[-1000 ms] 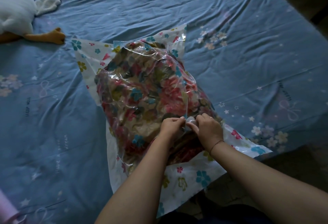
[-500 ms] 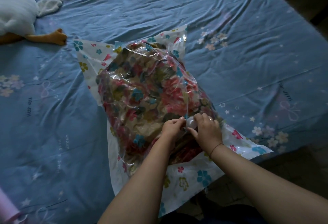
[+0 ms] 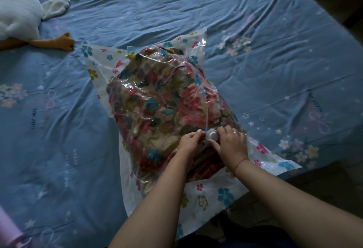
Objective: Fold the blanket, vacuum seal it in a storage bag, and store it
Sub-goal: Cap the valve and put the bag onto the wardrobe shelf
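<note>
Right hand grips valve cap; left hand pinches storage bag beside it; floral blanket inside.

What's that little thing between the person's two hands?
A small round whitish cap on the storage bag lies between left hand and right hand; head view.

The storage bag is glossy clear plastic with wrinkles; the blanket inside is soft flowered cloth. The valve cap looks smooth pale plastic. The bed sheet is matt creased cloth.
</note>
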The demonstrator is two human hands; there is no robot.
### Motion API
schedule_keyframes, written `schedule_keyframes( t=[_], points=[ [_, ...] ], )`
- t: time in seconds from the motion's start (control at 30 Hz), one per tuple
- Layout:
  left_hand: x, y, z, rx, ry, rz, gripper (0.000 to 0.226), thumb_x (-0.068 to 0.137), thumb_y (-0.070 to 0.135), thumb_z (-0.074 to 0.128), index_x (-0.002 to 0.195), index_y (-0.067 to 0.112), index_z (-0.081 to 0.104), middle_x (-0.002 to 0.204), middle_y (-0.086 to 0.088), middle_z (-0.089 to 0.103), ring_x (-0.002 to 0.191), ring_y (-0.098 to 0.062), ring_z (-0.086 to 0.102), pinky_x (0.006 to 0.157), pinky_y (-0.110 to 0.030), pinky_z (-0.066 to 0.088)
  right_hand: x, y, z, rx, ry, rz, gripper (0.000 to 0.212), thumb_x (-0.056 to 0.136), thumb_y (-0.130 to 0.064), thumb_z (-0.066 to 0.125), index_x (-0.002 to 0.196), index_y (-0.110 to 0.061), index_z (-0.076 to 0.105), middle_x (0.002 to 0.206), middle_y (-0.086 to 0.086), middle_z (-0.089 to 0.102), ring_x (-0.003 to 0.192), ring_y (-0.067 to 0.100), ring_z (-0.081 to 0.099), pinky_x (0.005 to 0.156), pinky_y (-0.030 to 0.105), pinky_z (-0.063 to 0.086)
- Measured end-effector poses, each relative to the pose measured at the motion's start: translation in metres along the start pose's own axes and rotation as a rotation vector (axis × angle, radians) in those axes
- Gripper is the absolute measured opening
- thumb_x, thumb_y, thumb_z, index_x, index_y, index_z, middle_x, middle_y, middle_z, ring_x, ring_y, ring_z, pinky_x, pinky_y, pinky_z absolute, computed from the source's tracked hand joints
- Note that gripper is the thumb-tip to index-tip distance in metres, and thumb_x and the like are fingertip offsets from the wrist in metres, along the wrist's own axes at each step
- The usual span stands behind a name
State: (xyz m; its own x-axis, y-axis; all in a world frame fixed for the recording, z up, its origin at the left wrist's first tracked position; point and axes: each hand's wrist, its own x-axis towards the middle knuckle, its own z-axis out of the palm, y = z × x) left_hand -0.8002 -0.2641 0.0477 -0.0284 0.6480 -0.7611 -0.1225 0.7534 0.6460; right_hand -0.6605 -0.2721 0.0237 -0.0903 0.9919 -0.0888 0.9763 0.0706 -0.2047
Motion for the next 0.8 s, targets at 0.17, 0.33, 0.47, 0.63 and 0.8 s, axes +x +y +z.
schedule_keyframes(
  t=[0.17, 0.33, 0.47, 0.63, 0.8],
  points=[
    [-0.0026, 0.0014, 0.0003, 0.015, -0.003, 0.0, 0.031, 0.103, 0.026, 0.049, 0.113, 0.004, 0.07, 0.09, -0.003, 0.07, 0.077, -0.009, 0.063, 0.059, -0.014, 0.05, -0.0018, -0.001, -0.0007, -0.001, -0.004, -0.01, 0.036, 0.08, -0.04, 0.07, 0.103, -0.015, 0.061, 0.095, 0.009, 0.06, 0.087, 0.029, 0.06, 0.076, 0.04, 0.044],
    [-0.0055, 0.002, 0.0008, 0.004, 0.008, -0.002, 0.032, 0.103, 0.026, 0.05, 0.115, 0.003, 0.069, 0.094, -0.005, 0.07, 0.078, -0.01, 0.063, 0.06, -0.014, 0.051, -0.0007, -0.0012, -0.0035, -0.004, -0.006, 0.007, 0.042, 0.078, -0.048, 0.069, 0.107, -0.018, 0.059, 0.098, 0.006, 0.058, 0.091, 0.026, 0.058, 0.079, 0.039, 0.043],
    [-0.0058, 0.0008, 0.001, 0.016, 0.01, 0.002, 0.034, 0.102, 0.026, 0.05, 0.117, 0.003, 0.069, 0.103, -0.01, 0.071, 0.081, -0.011, 0.064, 0.064, -0.017, 0.05, -0.0012, -0.0001, -0.0048, -0.02, -0.018, 0.03, 0.036, 0.082, -0.05, 0.063, 0.098, -0.017, 0.062, 0.096, 0.007, 0.058, 0.089, 0.026, 0.058, 0.078, 0.04, 0.043],
    [-0.0062, 0.0009, 0.0021, 0.005, 0.007, 0.0, 0.034, 0.103, 0.024, 0.048, 0.118, 0.0, 0.068, 0.096, -0.008, 0.068, 0.076, -0.01, 0.062, 0.053, -0.01, 0.051, 0.0003, 0.0003, -0.0047, 0.019, -0.055, 0.007, 0.037, 0.084, -0.045, 0.064, 0.111, -0.021, 0.058, 0.107, 0.004, 0.055, 0.101, 0.024, 0.055, 0.088, 0.038, 0.039],
    [-0.0057, -0.0014, 0.0025, 0.0, 0.02, 0.007, 0.034, 0.103, 0.023, 0.048, 0.12, -0.001, 0.066, 0.099, -0.01, 0.068, 0.076, -0.009, 0.061, 0.052, -0.008, 0.05, 0.0028, -0.0016, -0.0062, 0.011, -0.022, 0.044, 0.043, 0.078, -0.052, 0.068, 0.103, -0.018, 0.06, 0.101, 0.007, 0.058, 0.093, 0.026, 0.057, 0.085, 0.041, 0.042]
  ],
)
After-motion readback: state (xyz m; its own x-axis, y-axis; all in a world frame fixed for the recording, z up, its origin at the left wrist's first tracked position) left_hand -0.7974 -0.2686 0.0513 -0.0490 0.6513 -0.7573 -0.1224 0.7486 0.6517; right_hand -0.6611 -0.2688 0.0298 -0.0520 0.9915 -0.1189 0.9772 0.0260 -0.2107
